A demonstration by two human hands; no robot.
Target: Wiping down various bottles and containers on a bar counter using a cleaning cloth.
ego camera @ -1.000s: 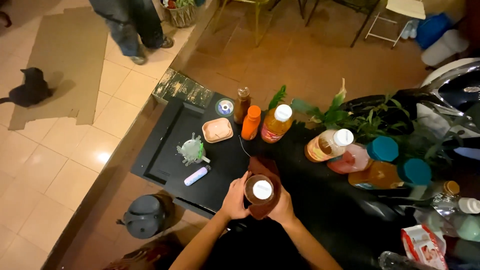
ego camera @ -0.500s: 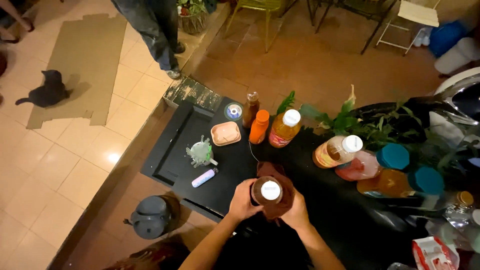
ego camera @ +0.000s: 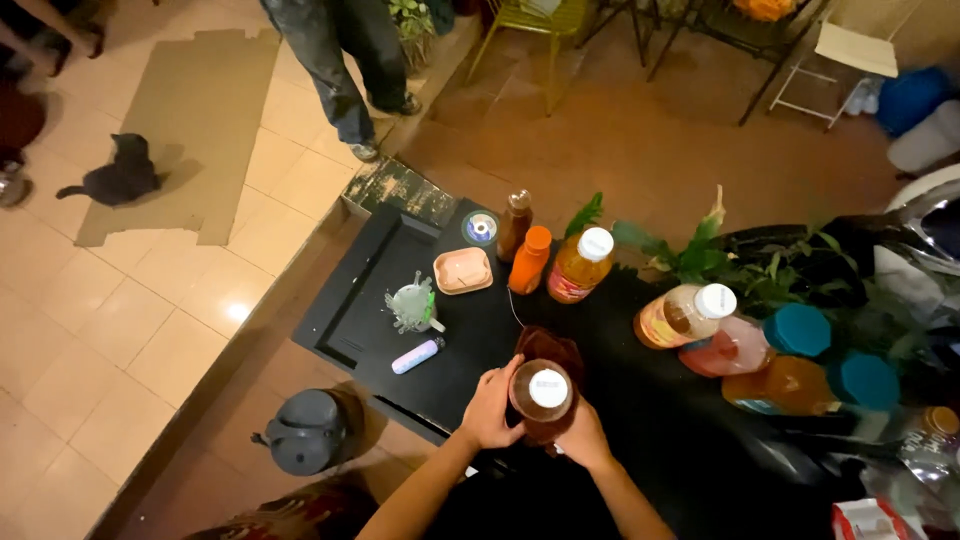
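Both hands are wrapped around a dark brown bottle (ego camera: 545, 395) with a white cap, standing on the near edge of a black tabletop (ego camera: 350, 320). The left hand (ego camera: 492, 408) presses against the bottle's left side, fingers curled round it and closed on the glass. The right hand (ego camera: 583, 438) cups the bottle from the lower right, its fingers bent round the far side and mostly hidden, so how tightly they close cannot be told; it touches the bottle.

Just beyond the fingertips, further up the table, lies a small lilac tube (ego camera: 417, 355), to the left of the left hand. Past it stands a clear green spiky cup (ego camera: 411, 306), and beyond that a peach-coloured soap dish (ego camera: 463, 271). Straight ahead of the fingers, well apart from them, stand an orange bottle (ego camera: 529, 260), a tall brown bottle (ego camera: 515, 224) and a yellow bottle (ego camera: 578, 266) with a white cap. A small round disc (ego camera: 481, 227) lies beside the brown one.

To the right of the right hand, leaning, sit another white-capped bottle (ego camera: 683, 314), a pink bottle (ego camera: 750, 342) with a teal lid and an amber bottle (ego camera: 810, 384) with a teal lid. Green leaves (ego camera: 700, 255) stand behind them.

Left of the left hand, down on the floor, sits a grey kettle (ego camera: 305, 431). Far off on the tiles are a black cat (ego camera: 118, 175), a sheet of cardboard (ego camera: 190, 120) and the legs (ego camera: 345, 70) of another person.
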